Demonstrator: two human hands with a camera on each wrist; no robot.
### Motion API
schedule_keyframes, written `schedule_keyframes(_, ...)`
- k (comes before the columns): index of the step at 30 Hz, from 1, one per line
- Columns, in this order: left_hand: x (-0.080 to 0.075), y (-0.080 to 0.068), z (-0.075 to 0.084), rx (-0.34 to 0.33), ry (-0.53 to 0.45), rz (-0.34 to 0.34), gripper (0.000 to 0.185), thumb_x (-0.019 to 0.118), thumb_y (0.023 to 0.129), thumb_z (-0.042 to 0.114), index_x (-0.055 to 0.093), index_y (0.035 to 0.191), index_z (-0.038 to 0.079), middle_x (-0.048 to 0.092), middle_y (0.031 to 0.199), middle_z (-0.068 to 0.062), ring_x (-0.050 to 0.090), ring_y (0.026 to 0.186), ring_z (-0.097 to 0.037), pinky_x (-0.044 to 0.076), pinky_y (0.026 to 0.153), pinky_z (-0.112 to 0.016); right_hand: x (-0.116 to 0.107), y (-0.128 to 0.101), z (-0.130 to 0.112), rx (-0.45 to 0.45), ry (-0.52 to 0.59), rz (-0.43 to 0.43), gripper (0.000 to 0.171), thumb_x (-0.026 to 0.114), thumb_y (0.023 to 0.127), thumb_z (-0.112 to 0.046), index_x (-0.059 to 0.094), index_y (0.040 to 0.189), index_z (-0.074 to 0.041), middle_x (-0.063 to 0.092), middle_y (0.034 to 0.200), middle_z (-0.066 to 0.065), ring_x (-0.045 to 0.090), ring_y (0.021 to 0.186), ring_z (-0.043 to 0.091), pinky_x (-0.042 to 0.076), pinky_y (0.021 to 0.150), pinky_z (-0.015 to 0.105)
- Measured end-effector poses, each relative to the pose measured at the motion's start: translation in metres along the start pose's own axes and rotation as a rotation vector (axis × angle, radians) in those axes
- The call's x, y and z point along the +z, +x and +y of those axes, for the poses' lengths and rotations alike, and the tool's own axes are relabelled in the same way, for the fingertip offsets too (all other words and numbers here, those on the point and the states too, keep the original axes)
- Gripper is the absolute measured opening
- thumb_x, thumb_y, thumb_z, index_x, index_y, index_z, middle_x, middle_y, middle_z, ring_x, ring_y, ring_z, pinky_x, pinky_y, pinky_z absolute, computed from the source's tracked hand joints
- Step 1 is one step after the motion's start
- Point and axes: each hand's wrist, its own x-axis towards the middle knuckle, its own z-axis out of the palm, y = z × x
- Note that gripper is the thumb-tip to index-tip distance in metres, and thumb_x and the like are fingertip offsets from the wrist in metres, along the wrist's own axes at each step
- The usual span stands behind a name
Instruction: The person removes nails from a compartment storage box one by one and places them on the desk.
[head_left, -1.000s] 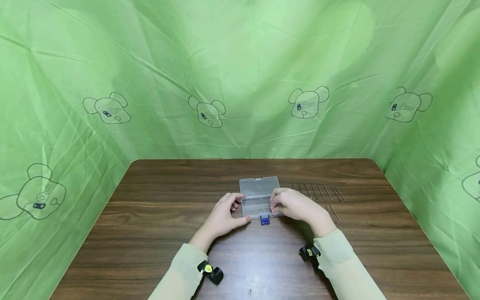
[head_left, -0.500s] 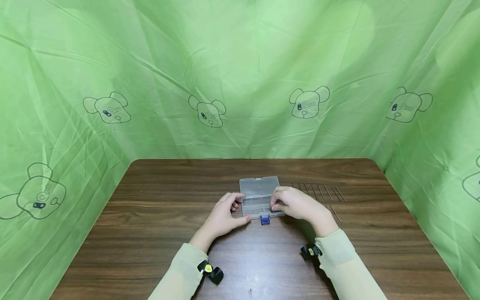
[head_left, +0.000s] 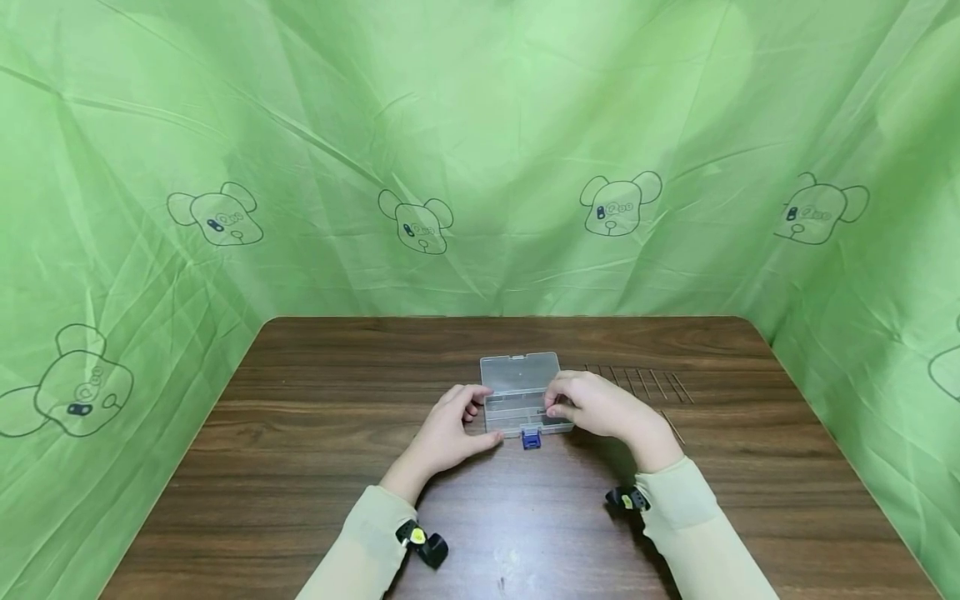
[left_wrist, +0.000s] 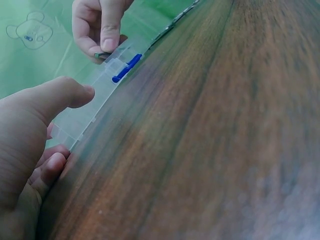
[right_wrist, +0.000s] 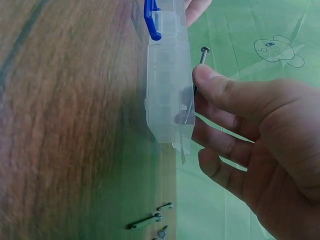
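Observation:
An open clear plastic compartment box [head_left: 510, 406] with a blue latch [head_left: 531, 439] lies on the table, its lid folded back. My left hand [head_left: 442, 429] holds the box at its left end, thumb by the front wall and fingers at the side and back. Over the right compartments, my right hand [head_left: 600, 406] pinches a long metal screw [right_wrist: 204, 54] between thumb and fingers. The screw's head sticks up past the thumb in the right wrist view. Its lower shank shows beside the box wall, slanting, and whether it touches the box I cannot tell.
Several long screws [head_left: 657, 383] lie in a row right of the box, with one separate screw [head_left: 672, 427] nearer the front. The wooden table [head_left: 300, 467] is backed by green cloth [head_left: 517, 275] on three sides.
My right hand has shifted slightly to the right over the box, keeping its pinch. The left hand and box stay in place.

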Motion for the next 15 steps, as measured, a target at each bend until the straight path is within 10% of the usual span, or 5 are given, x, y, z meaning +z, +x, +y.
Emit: schedule_keyframes(15,-0.0008,-0.0002,0.0005,0.004,0.002,-0.001,0.067,0.095,0.085,0.035,0.066,0.142,0.015,0.062,0.116,0.004,0.058,0.096,-0.011,0.053,0.088,-0.030,-0.0010,-0.0006,0.0009,-0.010,0.007,0.010,0.004,0.078,0.102,-0.014,0.074,0.101,-0.013,0.072,0.106,-0.004,0.071,0.100,0.015,0.059,0.092,0.043)
